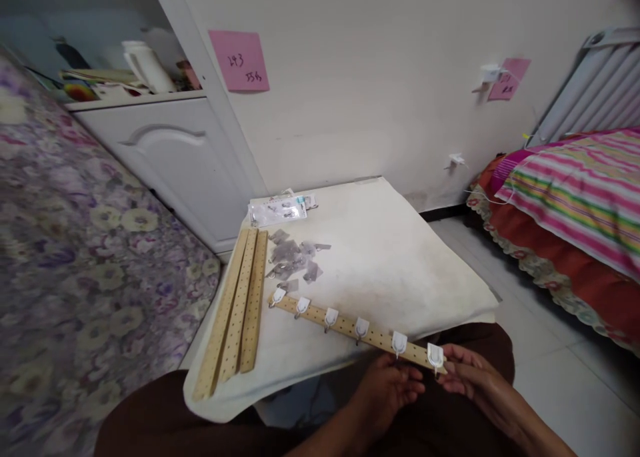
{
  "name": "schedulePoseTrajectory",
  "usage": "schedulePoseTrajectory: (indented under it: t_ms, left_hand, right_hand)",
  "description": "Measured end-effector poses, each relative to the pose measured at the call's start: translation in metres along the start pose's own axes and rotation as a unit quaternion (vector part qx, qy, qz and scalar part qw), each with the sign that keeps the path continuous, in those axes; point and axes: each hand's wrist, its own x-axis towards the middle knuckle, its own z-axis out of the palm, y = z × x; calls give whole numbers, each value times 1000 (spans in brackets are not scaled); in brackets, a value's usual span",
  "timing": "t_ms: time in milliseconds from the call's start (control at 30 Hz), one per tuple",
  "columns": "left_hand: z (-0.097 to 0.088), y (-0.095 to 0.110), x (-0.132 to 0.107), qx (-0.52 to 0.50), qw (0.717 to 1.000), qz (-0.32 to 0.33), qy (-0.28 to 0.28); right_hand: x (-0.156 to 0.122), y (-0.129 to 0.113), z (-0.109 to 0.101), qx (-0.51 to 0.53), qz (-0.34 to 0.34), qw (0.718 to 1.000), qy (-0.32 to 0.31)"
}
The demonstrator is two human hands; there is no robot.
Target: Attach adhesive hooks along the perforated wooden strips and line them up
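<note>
A light wooden strip (345,324) with rows of small holes carries several white adhesive hooks (362,328) along its length. Its far end lies on the cloth-covered table, and its near end reaches past the table's edge over my lap. My right hand (473,375) grips that near end, beside the last hook, with thumb and fingers. Just below the strip is my left hand (387,390), its fingers curled together; whatever they hold, if anything, is hidden. Three more perforated wooden strips (239,304) lie side by side at the table's left.
Loose grey translucent pieces (293,256) are scattered on the table (395,244), near a clear hook package (278,211). A white cabinet (165,157) and floral curtain (100,264) stand left. The wall is behind; a bed (575,197) is at right.
</note>
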Motion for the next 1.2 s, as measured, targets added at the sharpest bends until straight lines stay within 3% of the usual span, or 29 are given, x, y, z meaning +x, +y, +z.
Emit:
schedulePoseTrajectory:
  t_ms: [400, 833, 1200]
  left_hand:
    - [2, -2, -3, 15, 1000, 15, -5]
    - [3, -1, -4, 41, 999, 14, -20]
    - [-7, 2, 7, 57, 998, -23, -30]
  right_hand:
    - [-2, 9, -4, -14, -31, 999, 4]
    - [-9, 3, -8, 57, -41, 997, -20]
    - [19, -26, -3, 159, -129, 976, 71]
